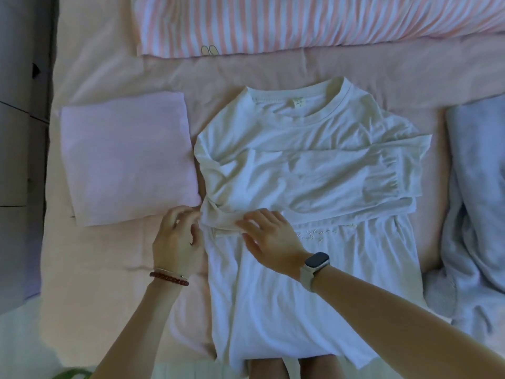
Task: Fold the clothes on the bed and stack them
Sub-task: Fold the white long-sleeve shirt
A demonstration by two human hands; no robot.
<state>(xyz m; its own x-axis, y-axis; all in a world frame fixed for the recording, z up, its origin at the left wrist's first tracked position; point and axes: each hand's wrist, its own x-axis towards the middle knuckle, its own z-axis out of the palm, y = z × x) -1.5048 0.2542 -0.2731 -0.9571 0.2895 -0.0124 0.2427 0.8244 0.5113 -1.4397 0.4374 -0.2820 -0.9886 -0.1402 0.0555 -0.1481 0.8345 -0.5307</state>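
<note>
A white long-sleeved shirt lies face up across the pink bed sheet, collar away from me, with both sleeves folded across its chest. My left hand is at the shirt's left edge, fingers curled and pinching the fabric of the folded sleeve. My right hand, with a watch on the wrist, rests flat on the same sleeve fold with straight fingers. A folded pale lilac garment lies to the left of the shirt.
A pink and white striped duvet runs along the far side of the bed. A crumpled light blue-grey garment lies at the right. Dark furniture stands beyond the bed's left edge. The shirt's hem hangs over the near edge by my knees.
</note>
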